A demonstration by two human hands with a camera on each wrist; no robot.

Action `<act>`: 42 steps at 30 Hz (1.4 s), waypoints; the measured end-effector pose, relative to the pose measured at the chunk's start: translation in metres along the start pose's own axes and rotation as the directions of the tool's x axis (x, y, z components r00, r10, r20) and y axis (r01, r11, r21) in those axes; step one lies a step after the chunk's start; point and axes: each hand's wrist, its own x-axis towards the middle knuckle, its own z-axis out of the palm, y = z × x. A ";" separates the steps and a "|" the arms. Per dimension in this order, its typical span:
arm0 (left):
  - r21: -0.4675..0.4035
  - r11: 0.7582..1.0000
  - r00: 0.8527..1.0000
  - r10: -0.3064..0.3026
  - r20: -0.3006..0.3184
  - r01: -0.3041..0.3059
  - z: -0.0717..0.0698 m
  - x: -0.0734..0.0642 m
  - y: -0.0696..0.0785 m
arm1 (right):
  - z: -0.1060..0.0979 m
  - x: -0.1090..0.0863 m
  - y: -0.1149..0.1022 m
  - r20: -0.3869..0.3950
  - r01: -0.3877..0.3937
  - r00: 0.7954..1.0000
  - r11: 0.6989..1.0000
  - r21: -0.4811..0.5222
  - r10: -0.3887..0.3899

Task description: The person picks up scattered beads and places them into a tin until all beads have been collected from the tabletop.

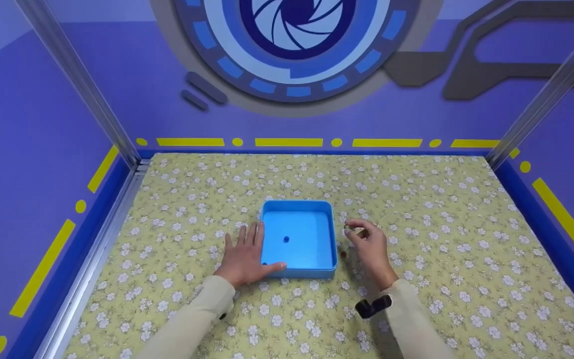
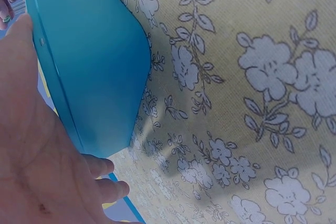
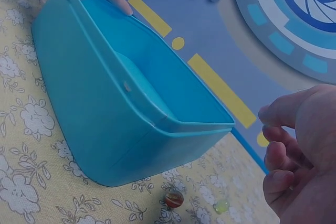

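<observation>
My left hand (image 1: pixel 243 259) rests on the near left corner of a square blue plastic box (image 1: pixel 299 273). Its straight fingers lie along the left side and the thumb reaches over the front rim. Inside the box are a dark blue marble (image 1: pixel 286 239) and another dark marble (image 1: pixel 264 263) beside the left thumb. Just right of the box, my right hand (image 1: pixel 370 249) pinches a small greenish marble (image 2: pixel 7 18) between thumb and fingertip. Under that hand, a reddish-brown marble (image 3: pixel 174 199) and a yellow-green marble (image 3: pixel 221 206) lie on the cloth.
A yellow flowered cloth (image 1: pixel 192 309) covers the table. Blue-purple panels (image 1: pixel 117 65) with metal corner posts (image 1: pixel 75 70) stand at the back and both sides. A black wrist device (image 1: pixel 372 306) is on the right sleeve.
</observation>
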 end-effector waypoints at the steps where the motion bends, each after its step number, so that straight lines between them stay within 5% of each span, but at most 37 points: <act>1: -0.002 1.000 1.000 0.001 -0.001 -0.001 0.000 0.000 0.000 | 0.000 0.000 -0.001 -0.002 0.002 1.000 1.000 0.003 -0.002; 42: -0.005 1.000 1.000 0.002 -0.006 -0.002 -0.001 -0.002 0.001 | 0.020 0.000 -0.014 0.019 -0.030 0.999 1.000 -0.005 0.030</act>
